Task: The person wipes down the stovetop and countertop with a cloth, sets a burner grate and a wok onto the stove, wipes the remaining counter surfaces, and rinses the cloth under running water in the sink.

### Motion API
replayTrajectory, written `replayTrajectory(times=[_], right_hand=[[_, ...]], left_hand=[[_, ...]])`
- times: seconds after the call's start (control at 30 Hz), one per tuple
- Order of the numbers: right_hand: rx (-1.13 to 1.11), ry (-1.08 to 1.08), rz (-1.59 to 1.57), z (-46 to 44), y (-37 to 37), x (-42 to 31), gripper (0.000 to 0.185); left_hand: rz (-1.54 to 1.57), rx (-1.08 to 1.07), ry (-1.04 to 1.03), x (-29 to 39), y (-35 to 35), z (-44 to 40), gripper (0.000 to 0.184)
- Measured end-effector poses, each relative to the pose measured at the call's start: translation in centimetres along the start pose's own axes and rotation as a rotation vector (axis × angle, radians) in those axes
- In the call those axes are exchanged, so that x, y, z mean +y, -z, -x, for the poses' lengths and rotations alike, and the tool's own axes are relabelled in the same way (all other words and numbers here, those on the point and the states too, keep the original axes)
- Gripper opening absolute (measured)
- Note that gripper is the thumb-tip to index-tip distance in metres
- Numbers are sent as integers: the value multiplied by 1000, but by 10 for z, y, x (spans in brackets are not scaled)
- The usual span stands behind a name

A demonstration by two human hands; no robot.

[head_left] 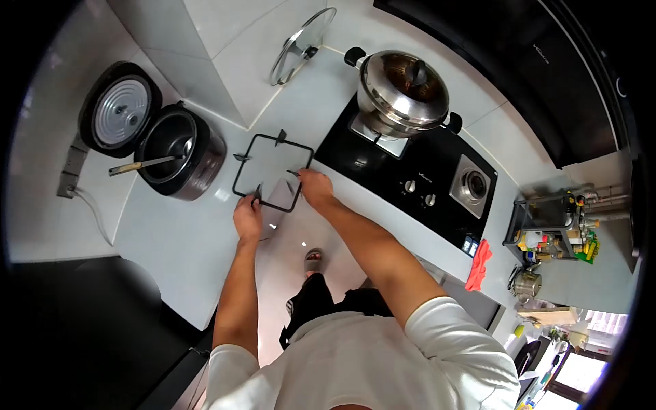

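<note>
A square black pan support [257,135] from a gas stove is held between my two hands, over the corner of the white counter. My left hand [247,217] is closed on its near corner, by one of the prongs. On the right side of the frame, my right hand [316,186] grips the bar near another prong. To the right lies the black gas hob [355,162]. Its near burner [473,183] is bare of a support. A steel pot [403,96] with a domed lid stands on the other burner.
An open rice cooker [181,152] with a wooden-handled utensil [141,165] stands at the left. A glass lid [301,46] leans against the wall. A red cloth [480,265] hangs at the counter edge, and a rack of bottles [547,229] stands farther right.
</note>
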State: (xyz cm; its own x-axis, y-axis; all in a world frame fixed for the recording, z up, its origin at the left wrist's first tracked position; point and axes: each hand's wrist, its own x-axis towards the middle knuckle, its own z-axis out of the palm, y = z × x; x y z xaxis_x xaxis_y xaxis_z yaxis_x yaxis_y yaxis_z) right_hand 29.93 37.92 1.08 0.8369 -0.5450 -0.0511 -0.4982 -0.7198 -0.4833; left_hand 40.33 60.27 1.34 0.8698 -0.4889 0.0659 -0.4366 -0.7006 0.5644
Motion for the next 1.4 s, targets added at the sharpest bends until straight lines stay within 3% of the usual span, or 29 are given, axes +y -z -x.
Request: replayTrajectory(times=[0.17,0.37,0.43,0.77,1.03,1.4], right_hand=[[87,100,-74,41,19,3,12],[245,107,-192,158,71,56,14],[305,48,-216,205,91,85,14],[689,-240,-170,402,215,272,17],[878,-373,1,386,253,398,19],[848,-638,-57,325,214,455,23]], left_hand=[[51,124,-96,22,24,24,17],[167,155,-261,94,34,88,16],[76,53,-344,132,22,109,13],[308,-278,-752,390,-117,184,17],[307,-276,-908,533,-260,158,17],[118,-355,-870,571,-366,112,21]])
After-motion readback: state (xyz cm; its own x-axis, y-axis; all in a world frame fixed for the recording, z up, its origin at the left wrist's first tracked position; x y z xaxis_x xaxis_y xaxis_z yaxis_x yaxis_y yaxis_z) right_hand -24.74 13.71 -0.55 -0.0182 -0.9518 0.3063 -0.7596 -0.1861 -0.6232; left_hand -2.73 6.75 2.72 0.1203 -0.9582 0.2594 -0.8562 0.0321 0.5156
